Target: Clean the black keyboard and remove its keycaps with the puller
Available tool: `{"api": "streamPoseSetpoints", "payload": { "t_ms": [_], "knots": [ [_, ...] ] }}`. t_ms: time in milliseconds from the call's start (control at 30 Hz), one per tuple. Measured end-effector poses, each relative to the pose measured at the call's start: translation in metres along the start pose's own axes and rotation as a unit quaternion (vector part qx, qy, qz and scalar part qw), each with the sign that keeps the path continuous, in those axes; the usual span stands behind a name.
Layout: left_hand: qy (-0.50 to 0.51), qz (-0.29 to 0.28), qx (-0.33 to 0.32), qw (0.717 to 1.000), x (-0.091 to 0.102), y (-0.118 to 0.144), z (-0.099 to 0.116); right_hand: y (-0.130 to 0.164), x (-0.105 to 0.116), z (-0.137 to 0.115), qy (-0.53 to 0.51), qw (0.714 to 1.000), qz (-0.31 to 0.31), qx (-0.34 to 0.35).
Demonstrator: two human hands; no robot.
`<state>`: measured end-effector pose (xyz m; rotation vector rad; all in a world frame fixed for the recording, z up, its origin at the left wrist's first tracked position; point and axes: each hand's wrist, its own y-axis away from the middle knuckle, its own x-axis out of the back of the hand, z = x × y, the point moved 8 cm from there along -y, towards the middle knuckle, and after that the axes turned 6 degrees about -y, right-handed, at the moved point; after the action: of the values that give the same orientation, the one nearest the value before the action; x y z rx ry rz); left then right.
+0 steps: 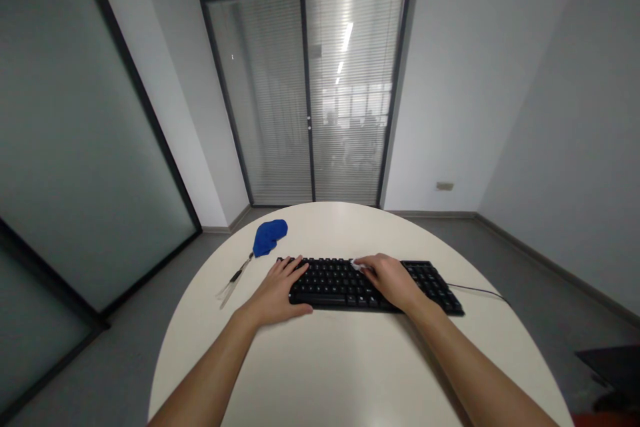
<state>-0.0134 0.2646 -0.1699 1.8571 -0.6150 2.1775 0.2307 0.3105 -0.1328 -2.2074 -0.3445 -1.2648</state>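
Black keyboard (375, 283) lies mid-surface (350, 360); left hand (277, 293) rests spread on its left end, right hand (393, 280) pinches a small white wipe (357, 265) against the keys. Blue cloth (269, 236) sits near the far-left edge.

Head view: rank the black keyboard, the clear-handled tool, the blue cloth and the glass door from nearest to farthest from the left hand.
1. Black keyboard: under the left hand, which rests on its left end.
2. Clear-handled tool: on the table, just left of the hand.
3. Blue cloth: farther back and left, near the table's edge.
4. Glass door: across the room, behind the table.
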Motion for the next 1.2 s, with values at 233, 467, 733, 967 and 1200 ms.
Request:
{"api": "streamPoseSetpoints", "payload": {
  "t_ms": [233,467,733,967,1200],
  "knots": [
    [0.007,0.002,-0.001,1.000,0.001,0.000,0.001,-0.004,-0.002,-0.014,-0.008,1.000,0.001,0.011],
    [0.015,0.002,0.000,1.000,0.003,0.000,0.002,-0.014,-0.018,-0.041,-0.040,0.998,-0.003,0.052],
    [0.017,0.009,-0.002,1.000,0.003,-0.001,0.003,-0.019,-0.030,-0.067,-0.074,0.988,-0.011,0.134],
    [0.011,-0.003,0.007,1.000,0.002,0.000,0.002,-0.023,-0.031,-0.062,-0.027,0.992,-0.036,0.121],
    [0.018,0.001,-0.001,1.000,0.000,0.000,0.000,-0.021,-0.031,-0.041,-0.017,0.993,-0.041,0.105]
  ]
}}
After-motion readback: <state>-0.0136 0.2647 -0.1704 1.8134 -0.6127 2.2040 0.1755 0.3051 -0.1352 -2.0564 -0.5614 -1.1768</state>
